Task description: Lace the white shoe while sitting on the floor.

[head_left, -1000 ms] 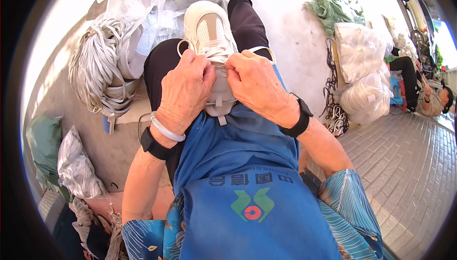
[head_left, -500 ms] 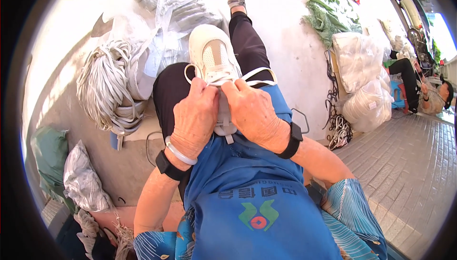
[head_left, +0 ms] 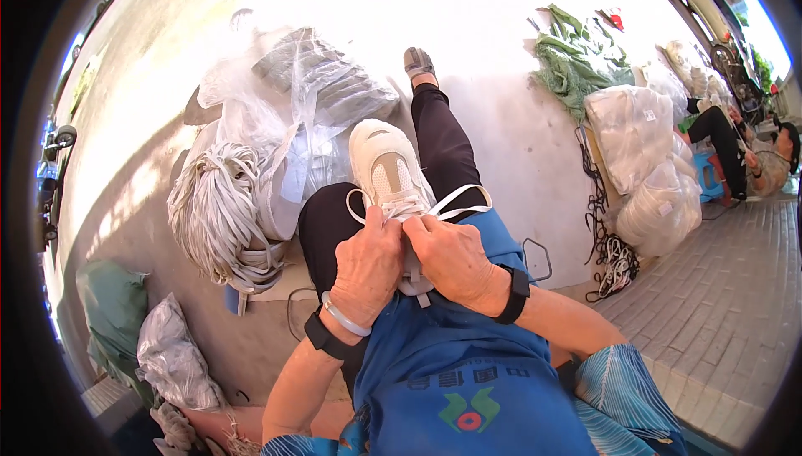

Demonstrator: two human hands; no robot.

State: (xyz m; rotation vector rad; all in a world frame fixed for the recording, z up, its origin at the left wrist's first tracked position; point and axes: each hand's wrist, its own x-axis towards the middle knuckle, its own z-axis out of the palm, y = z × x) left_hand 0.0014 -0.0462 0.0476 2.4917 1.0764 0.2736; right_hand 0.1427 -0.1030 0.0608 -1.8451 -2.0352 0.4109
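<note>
A cream sneaker rests on my lap over the blue apron, its toe pointing away from me. Both hands meet at the top of its lacing. The fingers of my left hand are pinched on the white shoelace at the left eyelets. On the other side my right hand pinches the same lace, knuckles close to the left ones. Lace loops stick out to the left and right of the shoe. My hands cover the ankle opening and most of the heel.
A bundle of pale laces hangs at the left, beside plastic-wrapped grey pieces. Green and clear bags lie lower left. At right are stuffed plastic bags, dark cords, green netting and a seated person.
The whole view has shifted, so the shoe, hands and surroundings sit lower and slightly further right. Both hands keep their pinch on the lace, with little visible change in finger position.
</note>
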